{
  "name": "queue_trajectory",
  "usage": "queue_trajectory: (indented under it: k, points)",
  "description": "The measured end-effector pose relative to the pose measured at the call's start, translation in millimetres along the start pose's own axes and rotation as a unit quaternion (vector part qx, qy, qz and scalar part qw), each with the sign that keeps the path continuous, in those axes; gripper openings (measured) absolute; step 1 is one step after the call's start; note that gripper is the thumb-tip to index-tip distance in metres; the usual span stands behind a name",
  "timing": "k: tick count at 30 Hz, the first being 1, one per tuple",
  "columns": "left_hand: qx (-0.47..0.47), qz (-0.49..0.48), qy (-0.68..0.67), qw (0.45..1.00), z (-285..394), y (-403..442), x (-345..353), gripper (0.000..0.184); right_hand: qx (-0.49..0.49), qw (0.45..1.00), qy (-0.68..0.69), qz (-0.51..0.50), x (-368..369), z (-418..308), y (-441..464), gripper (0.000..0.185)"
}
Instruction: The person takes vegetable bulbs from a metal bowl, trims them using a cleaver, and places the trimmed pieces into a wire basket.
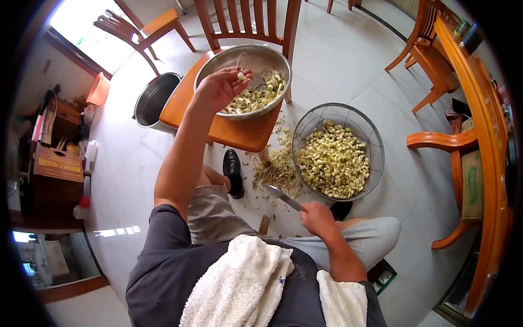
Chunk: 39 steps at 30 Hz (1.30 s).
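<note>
My left hand (219, 88) is raised over the rim of a metal colander (210, 62), its fingers pinching a small pale bulb (243, 77) with a wispy strand above it. Untrimmed-looking greenish bulbs (260, 95) lie inside the colander, which rests on a wooden chair (239, 133). Lower down, my right hand (318, 219) grips a knife (284, 197), its blade pointing up and left. Beyond that hand, a round wire basket (376, 131) on the floor holds a heap of cleaner cream-coloured bulbs (335, 161).
Dry trimmings (278, 171) are scattered between the chair and the basket. A dark bucket (155, 101) stands left of the chair. To the right is a wooden table (485, 125) with chairs. A white towel (237, 283) hangs over my chest.
</note>
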State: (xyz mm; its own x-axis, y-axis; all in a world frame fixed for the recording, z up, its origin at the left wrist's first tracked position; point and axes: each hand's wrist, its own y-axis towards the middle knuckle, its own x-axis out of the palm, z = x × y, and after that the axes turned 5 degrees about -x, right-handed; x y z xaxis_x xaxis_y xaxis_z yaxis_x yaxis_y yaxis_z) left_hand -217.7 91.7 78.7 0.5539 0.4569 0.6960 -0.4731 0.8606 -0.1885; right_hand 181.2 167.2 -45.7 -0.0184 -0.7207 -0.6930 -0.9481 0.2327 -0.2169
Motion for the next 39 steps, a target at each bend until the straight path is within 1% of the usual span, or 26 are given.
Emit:
queue_trajectory:
  k: [2,3,6,7,10,13,16,19,22,23,26,27,30,31,35,39]
  points:
    - [0.025,-0.041,-0.005,0.999,-11.4,-20.5,4.7,0.018,0.02,0.999,0.016,0.026,-7.9,-5.3,-2.2,0.017]
    - [0.02,-0.061,-0.023,0.998,-15.8,-28.1,3.5,0.017,0.029,0.999,0.024,0.039,-10.1,-6.8,-2.3,0.017]
    - [0.006,-0.072,-0.015,0.997,-26.9,-37.0,-5.5,0.016,0.039,0.998,0.022,0.034,-13.7,-4.8,-2.2,0.015]
    - [0.004,-0.045,-0.006,0.999,-28.9,-36.9,-9.5,0.016,0.026,0.998,0.022,0.046,-12.8,-3.0,-2.6,0.015]
    - [-0.001,0.04,0.016,0.999,-28.1,-30.3,-19.5,0.017,0.02,0.999,0.003,0.041,-10.0,0.5,-1.3,0.015]
    - [-0.022,0.108,0.048,0.993,-20.4,-20.2,-18.5,0.02,0.03,0.999,0.001,0.032,-11.4,-3.7,-0.9,0.016]
    - [-0.005,0.096,0.066,0.993,-19.0,-22.1,-12.5,0.023,0.058,0.998,0.03,0.018,-14.4,-8.2,-0.1,0.017]
    - [0.001,0.087,0.084,0.993,-22.2,-32.8,-1.8,0.022,0.048,0.997,0.042,0.051,-14.8,-5.0,-0.8,0.017]
    - [0.009,0.022,0.042,0.999,-34.6,-48.0,5.4,0.019,0.015,0.978,0.118,0.173,-16.4,-11.0,-2.4,0.017]
    - [0.016,0.039,0.036,0.998,-42.9,-53.9,10.7,0.014,-0.009,0.974,0.121,0.189,-19.4,-11.3,-2.6,0.015]
    - [0.009,0.083,0.01,0.996,-72.0,-68.1,24.6,0.012,-0.066,0.938,0.166,0.298,-31.1,-35.6,-2.0,0.016]
    - [-0.006,0.087,0.01,0.996,-83.0,-69.3,25.3,0.013,-0.076,0.932,0.171,0.311,-33.1,-38.8,-1.3,0.011]
    - [-0.042,0.084,-0.02,0.995,-111.5,-76.8,31.6,0.008,-0.113,0.911,0.18,0.353,-34.0,-45.1,0.9,0.018]
    - [-0.048,0.081,-0.018,0.995,-120.9,-77.5,33.2,0.01,-0.113,0.911,0.174,0.356,-32.4,-43.3,1.1,0.018]
    - [-0.017,0.14,0.039,0.989,-147.7,-90.7,49.9,0.015,-0.117,0.911,0.139,0.371,-32.0,-44.0,3.8,0.016]
    - [0.024,0.149,0.091,0.984,-166.6,-96.0,45.2,0.015,-0.118,0.914,0.103,0.375,-31.0,-43.3,6.3,0.015]
